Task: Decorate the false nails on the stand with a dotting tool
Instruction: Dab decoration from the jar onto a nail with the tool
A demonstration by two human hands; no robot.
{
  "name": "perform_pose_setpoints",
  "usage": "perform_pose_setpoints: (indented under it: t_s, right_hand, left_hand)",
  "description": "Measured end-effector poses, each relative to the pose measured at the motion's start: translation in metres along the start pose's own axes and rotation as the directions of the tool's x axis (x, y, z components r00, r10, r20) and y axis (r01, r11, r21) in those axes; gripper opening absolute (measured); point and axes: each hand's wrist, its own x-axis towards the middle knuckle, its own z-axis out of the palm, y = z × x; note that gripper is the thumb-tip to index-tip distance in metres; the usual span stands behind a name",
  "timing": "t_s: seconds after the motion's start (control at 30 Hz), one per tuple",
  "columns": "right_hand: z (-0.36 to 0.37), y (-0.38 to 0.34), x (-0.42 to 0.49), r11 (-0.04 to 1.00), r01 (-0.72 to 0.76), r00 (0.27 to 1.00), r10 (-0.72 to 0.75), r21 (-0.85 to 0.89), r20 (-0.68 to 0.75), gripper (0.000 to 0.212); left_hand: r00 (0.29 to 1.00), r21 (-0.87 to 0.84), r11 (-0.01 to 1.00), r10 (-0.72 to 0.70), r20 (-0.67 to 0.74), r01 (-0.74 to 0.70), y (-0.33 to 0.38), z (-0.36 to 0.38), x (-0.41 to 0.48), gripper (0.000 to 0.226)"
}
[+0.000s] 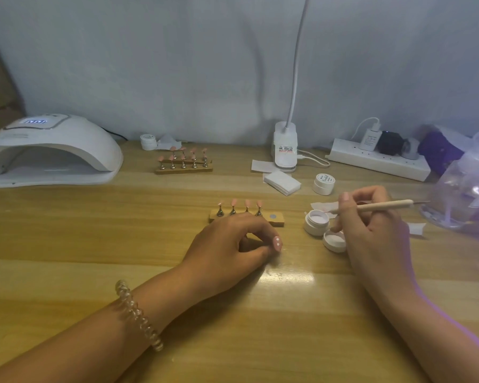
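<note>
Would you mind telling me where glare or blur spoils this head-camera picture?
Head view: a glare patch whitens the table beside the left hand; a purple flare veils the clear container at right; the frame is soft, the label on the closed jar unreadable.

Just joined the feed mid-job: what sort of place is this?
Likely a nail-art workstation, perhaps at home: a nail curing lamp, pink false nails on a stand, and an open gel pot.

Left grip [227,244] and right grip [371,230] bare, forearms likewise. Round the left wrist, a translucent spiral coil band [138,315], pale golden, glossy, shaped like telephone cord.
</note>
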Motion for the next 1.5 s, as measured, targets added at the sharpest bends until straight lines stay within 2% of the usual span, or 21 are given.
perform_pose_setpoints:
  t_s: [0.37, 0.8, 0.97, 1.03, 1.1, 1.17, 1.23, 1.5]
  right_hand:
    - [0.001, 0.001, 0.001, 0.997, -0.03, 0.997, 0.034, -0.069, 0.069, 0.028]
    - [0.0, -0.006, -0.003, 0.998, 0.062, 0.998, -0.062, -0.024, -0.021, 0.023]
    - [-0.007, -0.021, -0.008, 0.973, 0.153, 0.984, -0.134, 0.174, -0.119, 0.021]
    - [-0.007, -0.029, -0.016, 0.947, 0.081, 0.996, -0.066, 0.312, -0.061, 0.023]
    - [-0.002, -0.035, -0.027, 0.897, -0.067, 0.996, 0.034, 0.437, 0.082, 0.023]
    - [0.005, -0.037, -0.035, 0.857, -0.227, 0.963, 0.126, 0.462, 0.239, 0.024]
    - [0.009, -0.037, -0.038, 0.846, -0.318, 0.928, 0.185, 0.428, 0.323, 0.027]
    - [0.012, -0.035, -0.038, 0.893, -0.298, 0.92, 0.174, 0.336, 0.352, 0.028]
  left_hand:
    - [1.0, 0.001, 1.0, 0.0, -0.008, 0.0, 0.0, 0.001, 0.0, 0.006]
    - [1.0, 0.004, 1.0, -0.008, 0.001, 0.008, 0.0, 0.0, 0.001, 0.006]
    - [1.0, 0.007, 1.0, -0.009, -0.003, 0.009, 0.0, 0.0, 0.001, 0.008]
    - [1.0, 0.005, 1.0, -0.009, -0.008, 0.009, 0.0, 0.0, 0.001, 0.007]
    - [1.0, 0.008, 1.0, -0.01, -0.009, 0.01, 0.001, 0.0, 0.001, 0.006]
    - [1.0, 0.01, 1.0, -0.011, -0.008, 0.011, 0.001, 0.0, 0.0, 0.004]
    - [1.0, 0.008, 1.0, -0.013, -0.006, 0.013, 0.002, 0.001, 0.001, 0.003]
    - [1.0, 0.031, 0.999, -0.02, -0.003, 0.02, 0.003, 0.0, 0.001, 0.007]
